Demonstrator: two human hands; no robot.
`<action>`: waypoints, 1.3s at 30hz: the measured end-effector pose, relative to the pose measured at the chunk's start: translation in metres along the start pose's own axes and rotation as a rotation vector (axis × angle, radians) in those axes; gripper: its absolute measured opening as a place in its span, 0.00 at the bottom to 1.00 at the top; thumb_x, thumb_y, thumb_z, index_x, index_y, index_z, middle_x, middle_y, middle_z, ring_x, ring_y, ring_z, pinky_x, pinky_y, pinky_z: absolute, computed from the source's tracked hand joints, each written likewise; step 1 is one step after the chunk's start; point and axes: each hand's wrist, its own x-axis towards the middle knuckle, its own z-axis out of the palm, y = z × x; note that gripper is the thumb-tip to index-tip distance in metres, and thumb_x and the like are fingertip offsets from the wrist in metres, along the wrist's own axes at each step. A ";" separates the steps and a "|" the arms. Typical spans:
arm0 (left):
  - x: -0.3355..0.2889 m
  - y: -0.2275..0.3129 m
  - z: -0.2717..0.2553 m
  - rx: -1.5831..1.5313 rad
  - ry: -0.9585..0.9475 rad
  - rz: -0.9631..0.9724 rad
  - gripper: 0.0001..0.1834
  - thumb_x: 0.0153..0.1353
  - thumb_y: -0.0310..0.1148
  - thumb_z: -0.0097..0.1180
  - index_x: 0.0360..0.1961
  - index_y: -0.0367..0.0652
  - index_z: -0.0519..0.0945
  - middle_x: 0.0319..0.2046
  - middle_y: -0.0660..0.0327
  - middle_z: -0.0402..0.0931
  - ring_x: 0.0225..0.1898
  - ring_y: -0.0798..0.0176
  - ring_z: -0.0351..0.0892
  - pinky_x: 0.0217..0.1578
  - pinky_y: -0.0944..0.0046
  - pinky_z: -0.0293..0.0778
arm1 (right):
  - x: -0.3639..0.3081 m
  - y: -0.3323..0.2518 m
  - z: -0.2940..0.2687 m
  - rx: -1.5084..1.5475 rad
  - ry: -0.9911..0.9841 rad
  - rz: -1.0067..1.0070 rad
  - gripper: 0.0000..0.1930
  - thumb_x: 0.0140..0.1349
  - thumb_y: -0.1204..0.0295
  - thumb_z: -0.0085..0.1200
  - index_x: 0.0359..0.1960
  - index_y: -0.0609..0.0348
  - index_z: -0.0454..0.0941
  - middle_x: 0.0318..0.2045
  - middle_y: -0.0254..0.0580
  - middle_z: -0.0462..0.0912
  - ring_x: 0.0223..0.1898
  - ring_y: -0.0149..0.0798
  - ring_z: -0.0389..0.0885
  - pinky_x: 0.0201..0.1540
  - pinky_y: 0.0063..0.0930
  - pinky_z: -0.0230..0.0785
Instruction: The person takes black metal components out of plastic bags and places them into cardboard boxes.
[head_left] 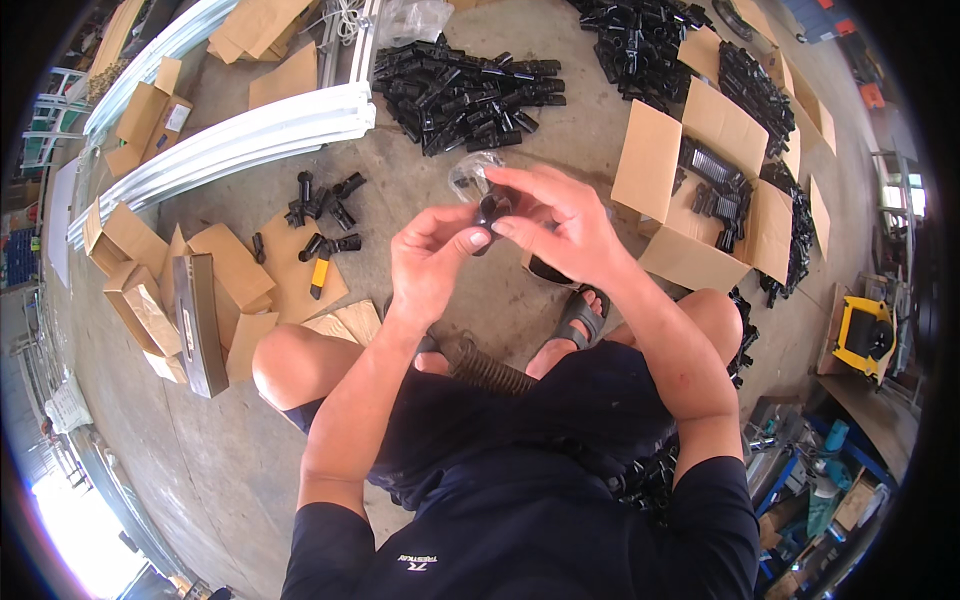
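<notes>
In front of my knees, my left hand (430,255) and my right hand (565,225) meet around a small, glossy black plastic part (490,210). The thumbs and fingers of both hands press on it from either side, and they cover much of its shape. Just beyond the fingers lies a crumpled clear plastic bag (470,178) on the floor. Further off is a large heap of black tubular parts (455,95). A few similar black parts (325,200) lie to the left, near a yellow and black utility knife (319,278) on flattened cardboard.
An open cardboard box (643,160) with black ribbed parts stands at the right, another black heap (640,45) behind it. Long white metal profiles (240,130) stretch across the far left. Cardboard pieces (230,265) surround a long dark box (200,325). A coiled spring (490,368) lies between my feet.
</notes>
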 end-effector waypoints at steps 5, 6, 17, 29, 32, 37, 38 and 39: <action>0.010 -0.003 -0.003 -0.156 0.132 -0.086 0.08 0.71 0.28 0.60 0.49 0.40 0.82 0.45 0.48 0.86 0.44 0.53 0.88 0.49 0.54 0.85 | 0.047 0.056 -0.050 -0.341 0.254 0.286 0.18 0.70 0.64 0.60 0.56 0.60 0.83 0.34 0.39 0.86 0.34 0.34 0.85 0.40 0.30 0.80; 0.011 -0.003 -0.005 -0.152 0.156 -0.097 0.09 0.72 0.30 0.59 0.49 0.41 0.82 0.46 0.48 0.86 0.43 0.53 0.88 0.48 0.53 0.84 | 0.052 0.089 -0.065 -0.575 0.241 0.281 0.14 0.67 0.64 0.60 0.49 0.59 0.85 0.33 0.44 0.87 0.36 0.40 0.87 0.41 0.35 0.80; 0.008 0.001 -0.002 -0.225 0.288 -0.170 0.08 0.73 0.28 0.57 0.48 0.38 0.81 0.45 0.47 0.85 0.42 0.54 0.88 0.46 0.55 0.86 | 0.045 0.287 -0.008 -1.290 -0.175 0.411 0.11 0.64 0.71 0.51 0.42 0.59 0.84 0.46 0.53 0.86 0.50 0.53 0.84 0.49 0.46 0.81; 0.017 -0.007 0.003 -0.244 0.312 -0.193 0.11 0.71 0.29 0.61 0.51 0.35 0.81 0.44 0.49 0.86 0.41 0.55 0.89 0.45 0.56 0.86 | 0.048 0.291 0.008 -0.953 -0.021 0.623 0.12 0.67 0.69 0.51 0.45 0.65 0.79 0.48 0.56 0.82 0.52 0.55 0.82 0.54 0.45 0.79; 0.015 -0.005 0.004 -0.215 0.315 -0.198 0.11 0.71 0.30 0.60 0.51 0.36 0.81 0.44 0.49 0.86 0.41 0.55 0.88 0.45 0.56 0.86 | 0.038 0.287 0.008 -1.049 0.048 0.547 0.17 0.65 0.61 0.53 0.49 0.59 0.80 0.51 0.57 0.82 0.56 0.59 0.80 0.58 0.47 0.75; 0.012 -0.002 0.003 -0.250 0.303 -0.180 0.10 0.72 0.33 0.59 0.49 0.38 0.81 0.43 0.50 0.86 0.39 0.56 0.88 0.44 0.57 0.85 | 0.034 0.299 -0.009 -1.124 0.039 0.406 0.09 0.64 0.72 0.53 0.42 0.59 0.83 0.47 0.54 0.84 0.55 0.58 0.80 0.57 0.49 0.74; 0.012 -0.004 0.000 -0.256 0.311 -0.178 0.10 0.72 0.33 0.59 0.49 0.38 0.81 0.43 0.51 0.86 0.39 0.56 0.88 0.44 0.57 0.85 | 0.030 0.297 -0.011 -1.131 0.076 0.318 0.08 0.64 0.74 0.51 0.39 0.61 0.83 0.42 0.53 0.85 0.48 0.59 0.83 0.52 0.49 0.76; 0.010 -0.003 -0.004 -0.260 0.329 -0.174 0.10 0.72 0.34 0.59 0.48 0.39 0.81 0.43 0.51 0.86 0.39 0.57 0.88 0.44 0.58 0.85 | 0.032 0.289 -0.009 -1.088 0.116 0.266 0.08 0.64 0.75 0.52 0.40 0.61 0.83 0.42 0.53 0.86 0.46 0.57 0.84 0.50 0.47 0.77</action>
